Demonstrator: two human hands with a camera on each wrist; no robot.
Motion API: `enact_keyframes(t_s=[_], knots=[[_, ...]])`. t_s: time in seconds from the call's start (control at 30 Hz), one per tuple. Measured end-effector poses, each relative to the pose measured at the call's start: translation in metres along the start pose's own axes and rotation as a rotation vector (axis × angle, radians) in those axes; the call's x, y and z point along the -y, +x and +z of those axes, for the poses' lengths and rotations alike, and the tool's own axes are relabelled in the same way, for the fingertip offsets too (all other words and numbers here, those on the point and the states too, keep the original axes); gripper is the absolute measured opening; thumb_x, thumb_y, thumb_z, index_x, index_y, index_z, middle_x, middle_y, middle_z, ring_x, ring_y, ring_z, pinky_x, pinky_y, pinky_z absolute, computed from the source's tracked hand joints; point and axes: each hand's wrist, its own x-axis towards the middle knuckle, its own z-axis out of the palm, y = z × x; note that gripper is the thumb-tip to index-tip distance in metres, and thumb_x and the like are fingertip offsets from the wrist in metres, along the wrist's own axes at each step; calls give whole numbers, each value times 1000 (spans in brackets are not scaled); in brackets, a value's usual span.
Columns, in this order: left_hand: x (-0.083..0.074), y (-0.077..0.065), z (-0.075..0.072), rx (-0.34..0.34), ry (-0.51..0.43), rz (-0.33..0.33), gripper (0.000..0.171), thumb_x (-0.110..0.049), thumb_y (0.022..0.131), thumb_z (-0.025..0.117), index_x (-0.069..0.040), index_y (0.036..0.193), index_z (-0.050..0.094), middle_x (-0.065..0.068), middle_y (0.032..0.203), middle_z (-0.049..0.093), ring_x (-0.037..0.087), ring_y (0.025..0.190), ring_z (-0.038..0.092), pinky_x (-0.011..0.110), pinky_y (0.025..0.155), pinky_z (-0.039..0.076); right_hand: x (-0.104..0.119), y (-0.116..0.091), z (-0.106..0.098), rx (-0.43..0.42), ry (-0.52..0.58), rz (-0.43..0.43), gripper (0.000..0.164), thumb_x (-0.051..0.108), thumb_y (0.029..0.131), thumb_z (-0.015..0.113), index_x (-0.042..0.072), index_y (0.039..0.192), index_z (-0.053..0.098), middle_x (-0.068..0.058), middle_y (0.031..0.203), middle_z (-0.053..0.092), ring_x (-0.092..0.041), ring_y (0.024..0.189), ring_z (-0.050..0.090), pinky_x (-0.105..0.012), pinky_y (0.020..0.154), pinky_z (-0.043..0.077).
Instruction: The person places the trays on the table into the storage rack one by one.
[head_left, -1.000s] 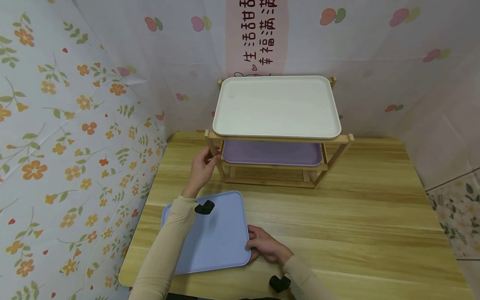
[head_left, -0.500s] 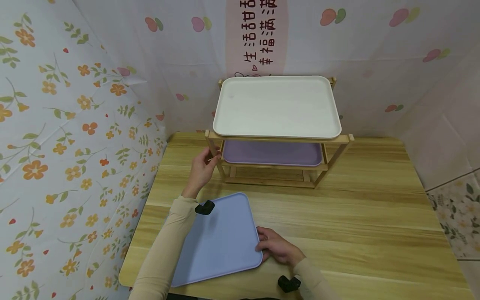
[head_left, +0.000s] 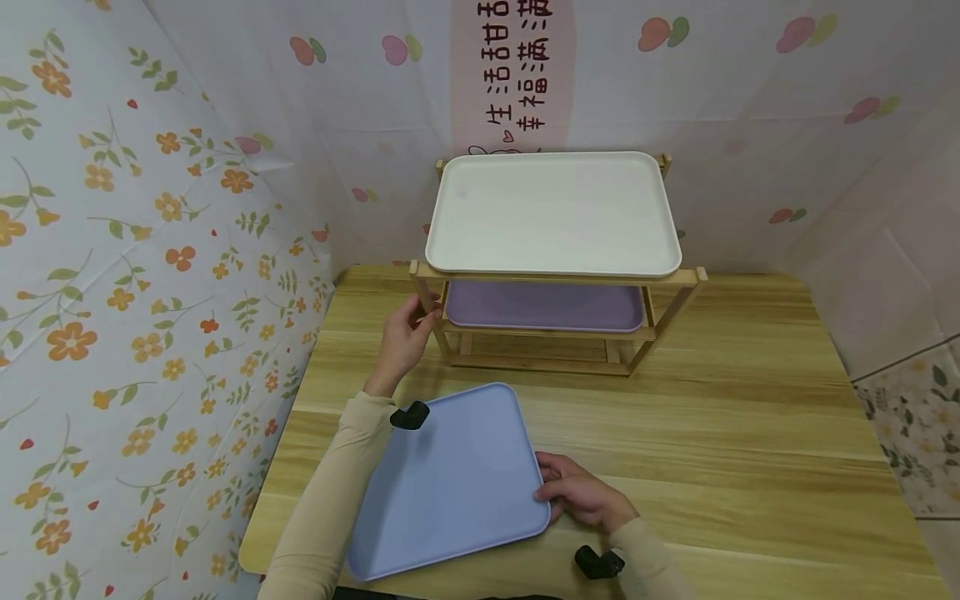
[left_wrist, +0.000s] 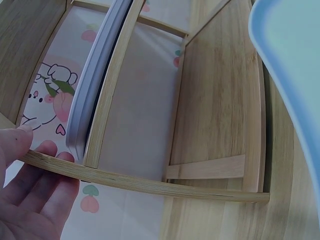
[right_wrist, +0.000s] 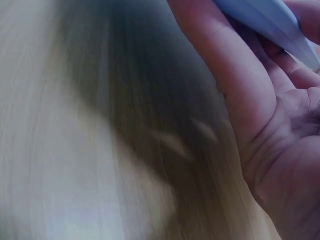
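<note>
My left hand [head_left: 403,340] grips the left front post of a three-level wooden rack [head_left: 669,319]. Thumb and fingers lie on either side of that post [left_wrist: 150,186] in the left wrist view. Between thumb and fingers, my right hand [head_left: 583,493] pinches the right edge of a light blue rectangular tray [head_left: 461,475]. The left forearm hides part of the tray's left side. In the right wrist view, only a strip of the blue tray [right_wrist: 272,22] shows, with the fingers under it and the tabletop below.
A white tray [head_left: 555,215] lies on the rack's top level, and a purple tray [head_left: 543,306] on the level beneath. The rack stands at the back of the wooden table [head_left: 750,433]. Patterned cloth [head_left: 172,250] hangs at the left and behind.
The blue tray has moved to the right and turned slightly, held by the right hand, which moved right with it. The left hand has stayed on the rack's post.
</note>
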Motion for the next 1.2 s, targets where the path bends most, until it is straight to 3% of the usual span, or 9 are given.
enact_keyframes(t_s=[0.3, 0.63, 1.2], knots=[[2, 1, 0, -1, -7, 3, 26, 2, 94, 56, 12, 118, 57, 30, 112, 64, 40, 110, 63, 49, 94, 53, 2, -18, -15, 20, 27, -45, 60, -11, 88, 47, -8, 144, 26, -6, 119, 66, -26, 101, 68, -42, 71, 59], [1, 0, 0, -4, 4, 1, 25, 1, 94, 56, 8, 118, 58, 30, 113, 64, 39, 110, 63, 48, 94, 53, 5, -39, -28, -19, 92, -74, 55, -13, 90, 44, 12, 139, 42, -8, 119, 66, -28, 103, 67, -46, 78, 58], [0, 0, 0, -9, 2, -2, 25, 3, 94, 56, 9, 117, 58, 31, 111, 64, 39, 109, 63, 47, 93, 53, 12, -69, -47, -49, 154, -163, 56, -15, 92, 38, 21, 133, 50, -9, 121, 65, -29, 106, 66, -45, 81, 57]])
